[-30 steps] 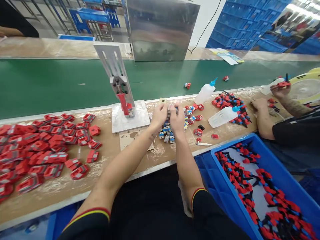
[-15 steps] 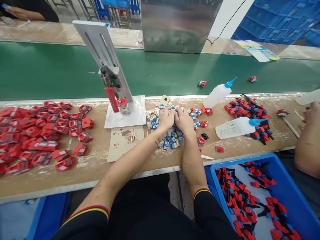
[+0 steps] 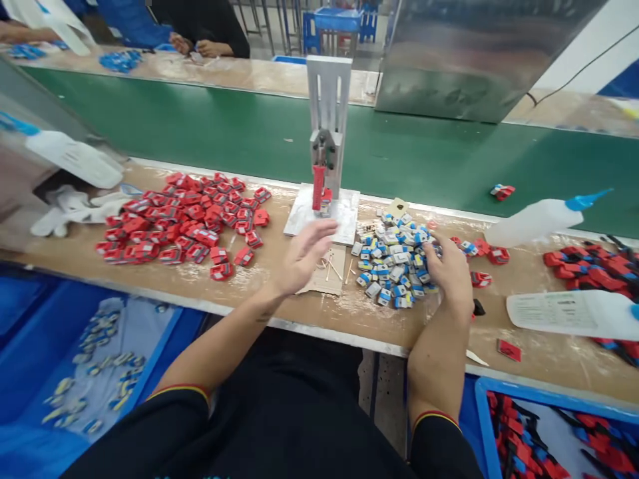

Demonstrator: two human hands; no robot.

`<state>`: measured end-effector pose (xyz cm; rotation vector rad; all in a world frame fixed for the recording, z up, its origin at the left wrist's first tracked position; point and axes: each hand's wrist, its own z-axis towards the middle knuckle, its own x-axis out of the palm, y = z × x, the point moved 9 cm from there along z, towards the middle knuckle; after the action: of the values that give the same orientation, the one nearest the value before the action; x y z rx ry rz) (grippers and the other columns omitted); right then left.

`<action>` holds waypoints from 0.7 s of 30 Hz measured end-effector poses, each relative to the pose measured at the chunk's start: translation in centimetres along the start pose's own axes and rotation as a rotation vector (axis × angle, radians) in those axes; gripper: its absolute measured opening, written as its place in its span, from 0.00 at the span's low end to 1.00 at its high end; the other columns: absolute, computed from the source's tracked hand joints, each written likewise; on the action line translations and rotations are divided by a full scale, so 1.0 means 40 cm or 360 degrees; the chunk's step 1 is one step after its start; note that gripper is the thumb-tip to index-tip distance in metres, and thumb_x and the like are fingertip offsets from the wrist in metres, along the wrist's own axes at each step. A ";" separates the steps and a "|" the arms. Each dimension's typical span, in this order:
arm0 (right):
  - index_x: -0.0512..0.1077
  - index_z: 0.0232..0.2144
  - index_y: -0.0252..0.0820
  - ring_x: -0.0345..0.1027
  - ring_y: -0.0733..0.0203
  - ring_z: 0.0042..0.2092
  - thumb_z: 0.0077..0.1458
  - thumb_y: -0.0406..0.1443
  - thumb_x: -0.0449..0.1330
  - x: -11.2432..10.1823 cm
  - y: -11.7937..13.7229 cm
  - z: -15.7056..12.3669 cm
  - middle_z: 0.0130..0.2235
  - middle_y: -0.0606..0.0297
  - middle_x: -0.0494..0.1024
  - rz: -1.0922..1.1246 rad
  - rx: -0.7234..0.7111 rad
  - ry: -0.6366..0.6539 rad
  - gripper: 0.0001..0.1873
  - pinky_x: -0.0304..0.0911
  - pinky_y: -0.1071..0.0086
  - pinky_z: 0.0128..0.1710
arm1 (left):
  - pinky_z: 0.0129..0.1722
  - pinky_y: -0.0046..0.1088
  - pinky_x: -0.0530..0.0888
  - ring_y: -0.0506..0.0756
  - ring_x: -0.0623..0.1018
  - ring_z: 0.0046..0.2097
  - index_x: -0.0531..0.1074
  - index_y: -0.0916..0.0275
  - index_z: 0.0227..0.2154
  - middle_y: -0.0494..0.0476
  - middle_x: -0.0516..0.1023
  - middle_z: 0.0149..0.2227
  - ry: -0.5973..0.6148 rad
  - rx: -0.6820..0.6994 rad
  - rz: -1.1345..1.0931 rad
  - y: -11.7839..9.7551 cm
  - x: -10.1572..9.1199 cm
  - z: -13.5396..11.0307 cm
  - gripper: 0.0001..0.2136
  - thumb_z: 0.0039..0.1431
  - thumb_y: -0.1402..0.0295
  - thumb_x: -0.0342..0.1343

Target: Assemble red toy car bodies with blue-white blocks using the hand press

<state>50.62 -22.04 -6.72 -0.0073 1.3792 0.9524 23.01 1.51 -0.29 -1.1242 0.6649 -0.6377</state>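
My left hand (image 3: 305, 258) is raised over the bench, just in front of the press, its fingers stretched out and holding nothing. A pile of small white-and-blue plastic parts (image 3: 397, 263) spreads to its right. At that pile's right edge, my right hand (image 3: 452, 269) is curved with thumb and fingers apart, touching the parts; some fingertips are hidden. The metal toggle press (image 3: 329, 126) has a red handle (image 3: 318, 186) and a red part beneath it. Cardboard (image 3: 327, 283) with thin wooden sticks lies before its base.
Red parts (image 3: 174, 219) are heaped at left, near white gloves (image 3: 74, 209). Glue bottles (image 3: 536, 223) lie at right beside red-and-black pieces (image 3: 589, 266). Blue bins (image 3: 482, 399) stand below the bench edge. A green belt (image 3: 239, 126) runs behind; another person's hands (image 3: 200, 48) are beyond.
The view has swung left. My hands, close together over the white-and-blue parts before, have parted: the left is lifted away leftward, the right is at the pile's right edge.
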 end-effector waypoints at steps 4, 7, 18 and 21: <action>0.79 0.55 0.41 0.78 0.39 0.50 0.63 0.48 0.55 -0.078 0.039 -0.019 0.51 0.44 0.84 0.0018 0.0053 -0.0295 0.26 0.73 0.42 0.55 | 0.45 0.50 0.84 0.62 0.83 0.39 0.81 0.50 0.39 0.57 0.85 0.38 -0.0480 -0.0039 0.0495 0.072 -0.362 -0.076 0.07 0.61 0.56 0.66; 0.78 0.50 0.41 0.76 0.49 0.38 0.65 0.50 0.55 -0.117 0.165 -0.035 0.44 0.49 0.83 0.0312 -0.0019 -0.0522 0.23 0.75 0.51 0.44 | 0.43 0.51 0.83 0.62 0.81 0.36 0.80 0.48 0.35 0.55 0.83 0.35 -0.0474 -0.0049 0.0540 0.118 -0.457 -0.040 0.05 0.56 0.59 0.69; 0.79 0.46 0.47 0.78 0.56 0.46 0.65 0.53 0.64 0.199 0.687 -0.008 0.46 0.59 0.82 0.0986 -0.0736 0.0814 0.19 0.77 0.61 0.44 | 0.54 0.40 0.79 0.61 0.85 0.48 0.79 0.62 0.44 0.63 0.87 0.47 0.0558 0.0001 0.0293 0.213 -0.079 0.380 0.17 0.49 0.74 0.71; 0.78 0.52 0.52 0.77 0.60 0.38 0.69 0.53 0.61 0.106 0.727 -0.027 0.40 0.65 0.82 0.1178 -0.0886 0.0813 0.18 0.77 0.63 0.41 | 0.52 0.40 0.78 0.61 0.84 0.46 0.80 0.62 0.44 0.62 0.86 0.44 0.0640 0.0028 0.0239 0.225 -0.065 0.387 0.15 0.53 0.74 0.69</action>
<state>32.75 -1.51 4.42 -0.1808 1.5570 2.0458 34.13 15.31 -3.94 -0.9255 1.0749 -0.7462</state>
